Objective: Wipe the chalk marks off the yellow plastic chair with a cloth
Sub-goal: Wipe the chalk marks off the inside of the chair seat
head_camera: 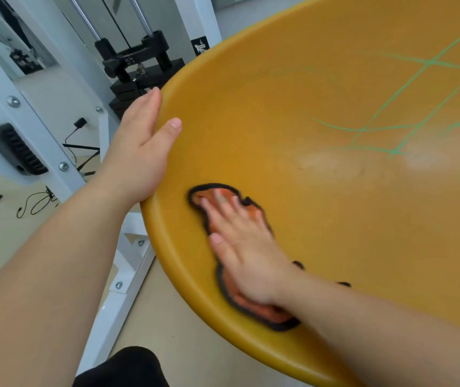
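Observation:
The yellow plastic chair (321,191) fills the right of the view, its curved shell facing me. Green chalk marks (407,113) cross its upper right in a grid of lines. My left hand (139,146) grips the chair's left rim, thumb on the inside, fingers behind the edge. My right hand (240,247) lies flat on an orange cloth with a black border (251,305), pressing it against the lower left of the shell, well away from the green lines. The hand and cloth look blurred.
A white exercise machine frame (64,152) with a black weight stack (136,71) stands close behind the chair on the left. Black cables (36,205) lie on the beige floor. My dark-clothed knee (128,370) shows at the bottom.

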`<state>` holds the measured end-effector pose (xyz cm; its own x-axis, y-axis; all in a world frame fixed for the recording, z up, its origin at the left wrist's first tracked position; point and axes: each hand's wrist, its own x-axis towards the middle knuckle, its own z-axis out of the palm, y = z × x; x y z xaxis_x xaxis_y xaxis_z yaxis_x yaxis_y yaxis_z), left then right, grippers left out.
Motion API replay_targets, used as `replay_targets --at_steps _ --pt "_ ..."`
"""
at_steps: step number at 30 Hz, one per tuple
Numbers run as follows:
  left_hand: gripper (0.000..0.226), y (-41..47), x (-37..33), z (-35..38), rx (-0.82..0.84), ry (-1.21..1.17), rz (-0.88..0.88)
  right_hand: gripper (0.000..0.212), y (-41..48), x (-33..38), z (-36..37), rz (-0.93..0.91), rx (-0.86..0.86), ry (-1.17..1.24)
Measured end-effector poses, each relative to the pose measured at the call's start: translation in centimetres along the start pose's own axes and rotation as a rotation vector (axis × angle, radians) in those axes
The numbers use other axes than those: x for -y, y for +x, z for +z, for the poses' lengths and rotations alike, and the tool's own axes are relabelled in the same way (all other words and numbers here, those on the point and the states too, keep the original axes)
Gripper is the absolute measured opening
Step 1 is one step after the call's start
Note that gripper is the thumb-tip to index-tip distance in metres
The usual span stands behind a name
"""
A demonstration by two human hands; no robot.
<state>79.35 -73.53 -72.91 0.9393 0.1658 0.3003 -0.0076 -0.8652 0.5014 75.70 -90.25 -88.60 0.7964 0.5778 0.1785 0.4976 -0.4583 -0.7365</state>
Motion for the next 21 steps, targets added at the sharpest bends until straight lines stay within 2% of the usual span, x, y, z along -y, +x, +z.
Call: replay_targets --at_steps 1,3,5,7,9,11,16,19,21 --pt "0.061 0.1 0.0 0.0 0.009 0.021 0.007 0.055 0.1 -3.2 -0.5 0.066 -0.02 -0.129" --pt "0.066 0.0 -0.1 0.0 0.017 0.135 0.052 0.061 0.3 -10.1 -3.0 0.31 -0.087 -0.343" --pt "0.074 -0.2 -0.3 0.0 0.031 0.336 0.112 0.059 0.0 -15.3 -6.6 0.569 -0.152 -0.439" --pt "0.08 -0.3 -0.5 0.1 0.046 0.447 0.12 0.059 -0.4 -17.4 -9.0 0.741 -0.172 -0.477" --pt "0.082 -0.2 -0.6 0.2 0.049 0.492 0.129 0.061 0.2 -15.8 -8.0 0.798 -0.14 -0.449" --pt "0.08 0.0 -0.6 0.2 0.038 0.542 0.142 0.062 1.0 -11.4 -4.7 0.692 -0.072 -0.36" --pt "0.079 0.5 -0.7 0.2 0.047 0.585 0.129 0.062 0.1 1.2 0.7 0.215 0.047 -0.041" --pt "0.083 0.5 -1.1 0.5 0.036 0.693 0.137 0.056 -1.9 -0.5 -0.2 0.016 0.098 -0.034" --pt "0.089 0.5 -1.6 0.9 0.051 0.849 0.169 0.06 -2.0 -5.7 -1.8 0.075 0.073 -0.218"
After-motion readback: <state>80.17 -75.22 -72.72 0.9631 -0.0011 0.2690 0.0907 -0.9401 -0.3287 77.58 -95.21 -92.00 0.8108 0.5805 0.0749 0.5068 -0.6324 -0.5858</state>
